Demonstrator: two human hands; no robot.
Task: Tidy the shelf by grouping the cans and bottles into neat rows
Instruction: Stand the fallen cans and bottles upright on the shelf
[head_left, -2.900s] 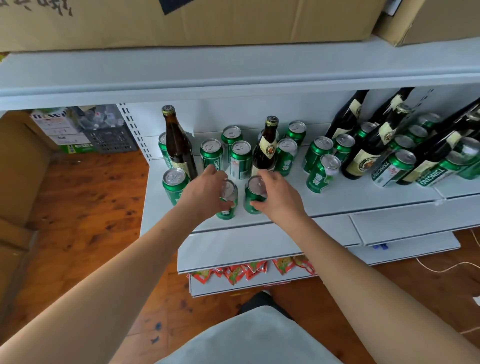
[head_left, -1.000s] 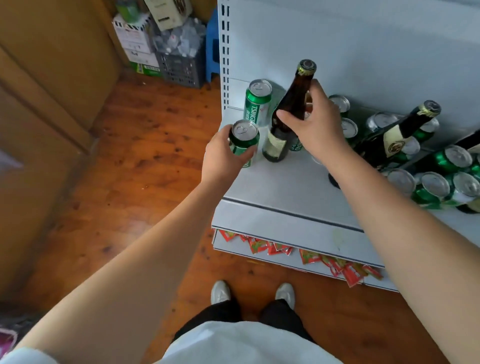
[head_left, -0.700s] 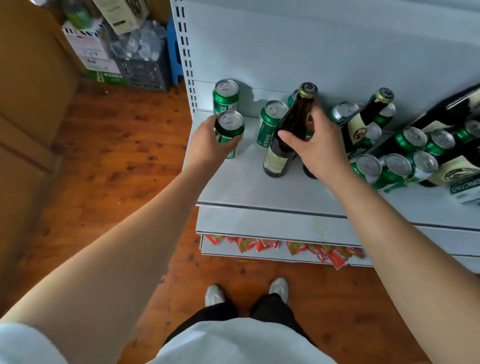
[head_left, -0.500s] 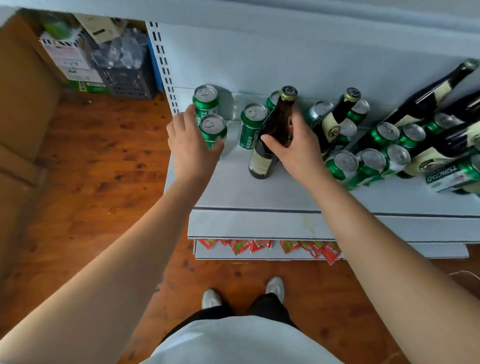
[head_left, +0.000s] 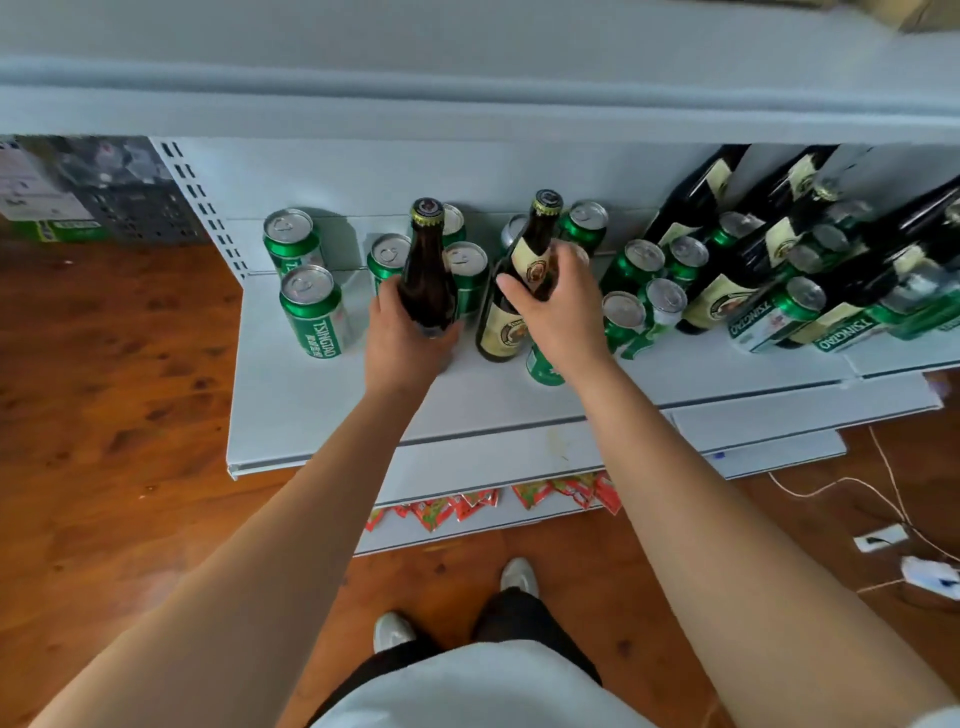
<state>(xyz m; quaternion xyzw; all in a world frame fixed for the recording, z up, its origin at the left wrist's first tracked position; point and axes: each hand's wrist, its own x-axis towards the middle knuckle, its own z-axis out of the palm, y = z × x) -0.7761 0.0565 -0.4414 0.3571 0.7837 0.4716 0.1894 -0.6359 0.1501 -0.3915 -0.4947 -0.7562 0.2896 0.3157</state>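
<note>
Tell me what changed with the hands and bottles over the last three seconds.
The left hand let go of its green can, now standing at the shelf's left end, and took the plain brown bottle. The right hand passed that bottle over and now grips the labelled bottle. The bottles far right stayed.

Bare shelf runs along the front edge, open to a reaching hand. Farther back, upright green cans and dark bottles crowd together, densest toward the right.
</note>
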